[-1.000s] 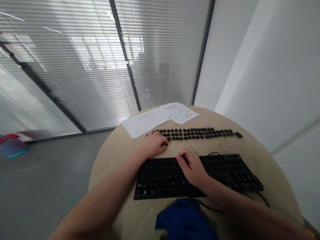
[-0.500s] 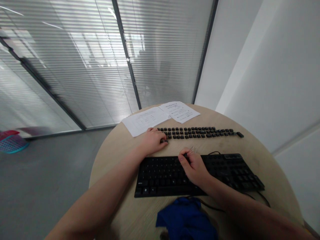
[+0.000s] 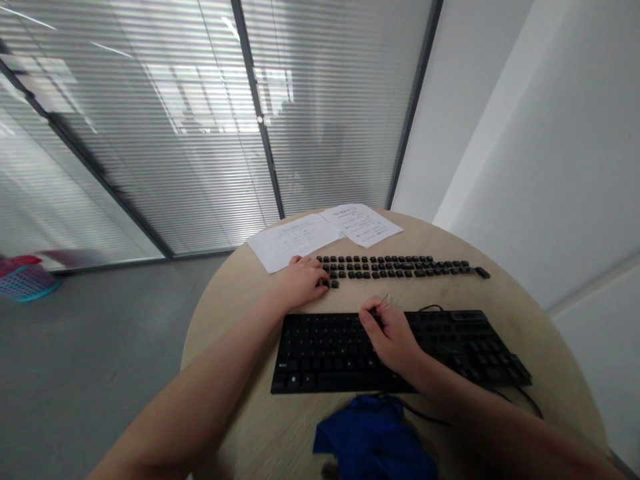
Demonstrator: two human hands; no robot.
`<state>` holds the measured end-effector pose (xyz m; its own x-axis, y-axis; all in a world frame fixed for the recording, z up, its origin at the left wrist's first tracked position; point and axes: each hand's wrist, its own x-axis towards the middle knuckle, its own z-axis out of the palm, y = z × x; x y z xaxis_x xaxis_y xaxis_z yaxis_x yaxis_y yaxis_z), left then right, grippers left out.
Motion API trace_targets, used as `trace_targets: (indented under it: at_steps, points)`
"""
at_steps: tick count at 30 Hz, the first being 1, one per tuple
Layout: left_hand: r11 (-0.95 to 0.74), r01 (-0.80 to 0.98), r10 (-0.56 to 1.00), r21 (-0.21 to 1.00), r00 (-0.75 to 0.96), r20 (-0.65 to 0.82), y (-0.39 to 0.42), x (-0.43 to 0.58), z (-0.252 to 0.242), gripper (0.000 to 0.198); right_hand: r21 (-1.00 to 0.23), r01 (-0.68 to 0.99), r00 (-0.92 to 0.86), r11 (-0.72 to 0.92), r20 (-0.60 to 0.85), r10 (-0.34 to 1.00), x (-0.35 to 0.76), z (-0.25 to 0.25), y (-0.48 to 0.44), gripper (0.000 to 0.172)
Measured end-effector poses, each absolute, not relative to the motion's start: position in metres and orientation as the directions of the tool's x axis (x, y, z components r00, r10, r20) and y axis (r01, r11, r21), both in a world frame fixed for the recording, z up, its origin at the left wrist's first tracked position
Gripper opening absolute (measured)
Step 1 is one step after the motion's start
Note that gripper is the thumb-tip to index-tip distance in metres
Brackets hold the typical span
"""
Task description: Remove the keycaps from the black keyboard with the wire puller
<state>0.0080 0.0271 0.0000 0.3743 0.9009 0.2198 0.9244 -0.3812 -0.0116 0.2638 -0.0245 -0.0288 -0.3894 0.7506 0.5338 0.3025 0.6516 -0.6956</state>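
Observation:
My left hand (image 3: 304, 283) rests on the table at the left end of the rows of loose black keycaps (image 3: 380, 267). Thumb and fingers are closed around a small black keycap (image 3: 323, 283), partly hidden by them. Just right of the fingertips sits another single keycap (image 3: 335, 285). Over the upper middle of the black keyboard (image 3: 320, 353), my right hand (image 3: 390, 333) is closed on a dark-handled tool with thin wire loops (image 3: 386, 300), which looks like a keycap puller. The hand covers most of its handle.
Two printed paper sheets (image 3: 295, 240) lie at the round table's (image 3: 225, 293) far side. A crumpled blue cloth (image 3: 373, 440) is at the near edge, beside the keyboard's black cable (image 3: 425, 418). Beyond stand a blinds-covered glass partition and white wall. A plastic basket (image 3: 30, 280) is on the floor.
My left fingers have shifted slightly left, so the single keycap to their right now shows fully. My right hand keeps its place over the keyboard. The whole view has moved a little.

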Motion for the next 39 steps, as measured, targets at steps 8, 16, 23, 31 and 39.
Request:
trace_targets:
  at_steps: [8,16,23,31,39]
  points:
    - [-0.381,0.924,0.900,-0.018,0.376,0.220,0.026,0.008,0.001,0.017,-0.701,0.288,-0.393,0.652,0.535,0.748,0.264,-0.029,-0.025,0.023]
    - [-0.467,0.884,0.865,-0.006,0.459,0.205,0.024,0.015,0.003,0.024,-0.699,0.299,-0.395,0.650,0.529,0.751,0.265,-0.028,-0.025,0.023]
    - [-0.474,0.880,0.859,-0.033,0.471,0.200,0.029,0.018,-0.007,0.020,-0.692,0.291,-0.391,0.660,0.544,0.742,0.264,-0.029,-0.024,0.023]
    - [-0.473,0.881,0.856,-0.021,0.464,0.227,0.026,0.015,0.001,0.022,-0.700,0.270,-0.391,0.661,0.548,0.739,0.263,-0.028,-0.025,0.021]
    - [-0.490,0.871,0.852,-0.019,0.484,0.202,0.029,0.020,-0.003,0.021,-0.700,0.269,-0.398,0.661,0.544,0.738,0.263,-0.028,-0.025,0.020]
